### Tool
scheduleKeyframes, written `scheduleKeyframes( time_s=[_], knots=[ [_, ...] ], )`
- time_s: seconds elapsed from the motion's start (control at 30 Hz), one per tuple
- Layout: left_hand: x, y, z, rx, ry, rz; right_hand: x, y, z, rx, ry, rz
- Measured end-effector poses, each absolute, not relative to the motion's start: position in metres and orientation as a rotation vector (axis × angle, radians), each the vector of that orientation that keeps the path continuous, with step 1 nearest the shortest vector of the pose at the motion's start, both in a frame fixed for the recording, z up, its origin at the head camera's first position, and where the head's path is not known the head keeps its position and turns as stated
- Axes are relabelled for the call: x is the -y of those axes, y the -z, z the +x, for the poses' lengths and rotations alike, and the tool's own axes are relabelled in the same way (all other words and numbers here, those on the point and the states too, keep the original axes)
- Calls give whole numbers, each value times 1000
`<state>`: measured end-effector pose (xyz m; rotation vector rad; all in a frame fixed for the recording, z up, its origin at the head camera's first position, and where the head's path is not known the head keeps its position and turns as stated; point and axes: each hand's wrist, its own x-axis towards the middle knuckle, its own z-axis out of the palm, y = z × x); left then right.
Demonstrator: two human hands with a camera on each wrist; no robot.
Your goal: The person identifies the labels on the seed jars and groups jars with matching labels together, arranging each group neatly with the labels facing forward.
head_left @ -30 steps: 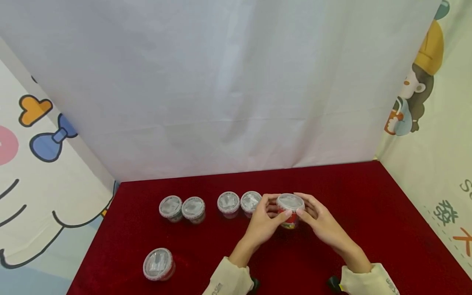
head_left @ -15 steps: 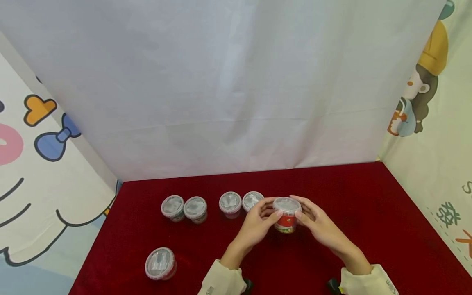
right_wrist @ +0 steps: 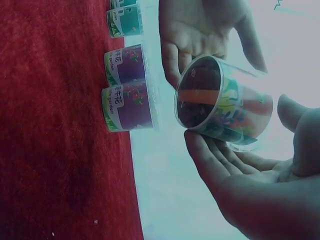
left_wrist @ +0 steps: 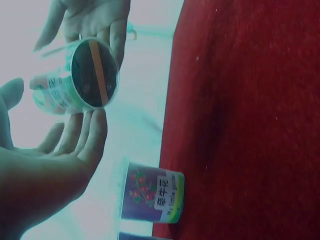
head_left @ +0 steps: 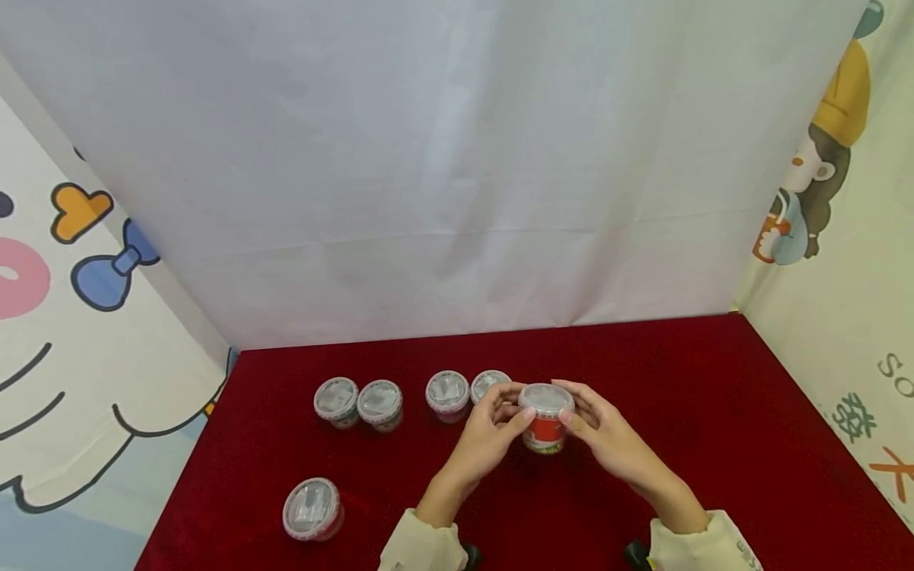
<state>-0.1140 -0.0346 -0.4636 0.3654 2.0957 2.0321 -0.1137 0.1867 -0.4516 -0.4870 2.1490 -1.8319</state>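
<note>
Both hands hold one lidded clear plastic tub with a red label [head_left: 546,429] off the red table, upright. My left hand [head_left: 484,434] grips its left side, thumb on the front near the lid. From the other side my right hand [head_left: 610,440] grips it the same way. The wrist views show the tub's dark underside with an orange strip [left_wrist: 98,72], fingers curving round the wall. Just behind the left hand stands a tub with a purple label [right_wrist: 126,107], partly hidden in the head view. Another purple tub [right_wrist: 125,65] is beside it.
Two tubs with green labels, one a lidded tub [head_left: 336,400], stand close together at the back left. A single lidded tub [head_left: 312,510] sits at the front left. A white curtain [head_left: 457,198] rises behind the red table [head_left: 678,381].
Both hands have carried the red-labelled tub left and a little toward me. Its red front has turned more into view. The head view has shifted slightly; the other tubs stay put.
</note>
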Motion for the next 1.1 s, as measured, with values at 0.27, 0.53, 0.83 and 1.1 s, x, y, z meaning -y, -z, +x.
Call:
scheduleKeyframes(
  time_s=[0.27,0.53,0.83,1.1],
  knots=[
    [40,463,-112,-2102,-2024,360,-182,452,-111,-2112,1865,-483],
    [41,459,-107,-2142,-2060,235,-170,450,-109,-2225,1838,-440],
    [57,455,-104,-2095,-2006,316,-167,448,-107,-2082,1830,-466],
    [66,452,-99,-2166,-1984,283,-159,448,-105,-2062,1842,-483]
  ],
)
